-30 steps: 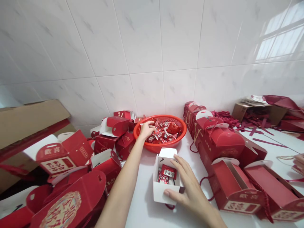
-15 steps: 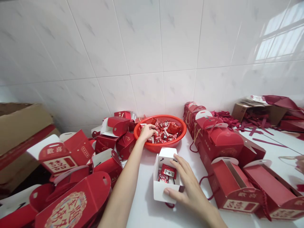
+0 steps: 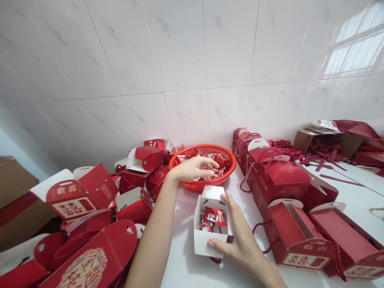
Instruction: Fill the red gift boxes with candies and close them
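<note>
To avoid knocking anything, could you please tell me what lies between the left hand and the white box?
In the head view, the red basket's near wall lies between them.

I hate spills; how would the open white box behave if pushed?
The white box probably weighs little, with a few red packets inside. Its thin card walls may flex, and it might slide on the smooth table.

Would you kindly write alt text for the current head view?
A person's right hand holds an open white box with small red packets inside, while the left hand is over a red basket of more. Red cartons crowd both sides.
</note>
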Action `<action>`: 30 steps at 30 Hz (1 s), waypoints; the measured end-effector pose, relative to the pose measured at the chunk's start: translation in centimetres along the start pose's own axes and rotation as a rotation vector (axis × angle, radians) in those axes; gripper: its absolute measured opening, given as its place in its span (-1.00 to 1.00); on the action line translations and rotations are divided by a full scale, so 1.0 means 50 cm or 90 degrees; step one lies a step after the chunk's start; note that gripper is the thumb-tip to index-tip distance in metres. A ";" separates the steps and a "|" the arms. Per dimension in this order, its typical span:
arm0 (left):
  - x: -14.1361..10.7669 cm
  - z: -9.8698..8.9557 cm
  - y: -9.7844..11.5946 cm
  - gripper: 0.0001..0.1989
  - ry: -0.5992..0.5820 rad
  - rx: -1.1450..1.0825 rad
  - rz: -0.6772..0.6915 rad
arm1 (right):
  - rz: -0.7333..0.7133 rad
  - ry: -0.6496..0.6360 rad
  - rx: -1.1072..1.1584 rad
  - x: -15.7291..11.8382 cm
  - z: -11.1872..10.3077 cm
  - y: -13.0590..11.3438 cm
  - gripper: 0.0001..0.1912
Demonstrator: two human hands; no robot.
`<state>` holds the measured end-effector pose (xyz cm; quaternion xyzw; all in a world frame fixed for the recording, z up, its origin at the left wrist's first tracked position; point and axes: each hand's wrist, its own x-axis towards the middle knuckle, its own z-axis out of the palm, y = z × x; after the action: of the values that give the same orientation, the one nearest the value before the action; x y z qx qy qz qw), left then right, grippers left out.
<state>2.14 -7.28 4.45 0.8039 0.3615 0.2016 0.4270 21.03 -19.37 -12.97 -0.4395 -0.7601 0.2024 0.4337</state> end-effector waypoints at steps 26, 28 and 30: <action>0.143 0.030 -0.114 -0.93 0.223 0.240 -0.145 | -0.023 -0.014 -0.016 0.002 -0.004 0.002 0.00; 0.118 0.035 -0.080 -0.88 0.283 0.212 -0.095 | -0.020 -0.010 -0.016 0.002 -0.005 -0.001 0.02; 0.083 0.043 -0.041 -0.80 0.298 0.173 -0.048 | -0.020 -0.003 -0.018 0.002 -0.006 -0.003 0.08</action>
<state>5.37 -4.54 1.60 0.7714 0.5036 0.3156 0.2276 21.19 -19.35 -12.67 -0.4330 -0.7708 0.1854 0.4289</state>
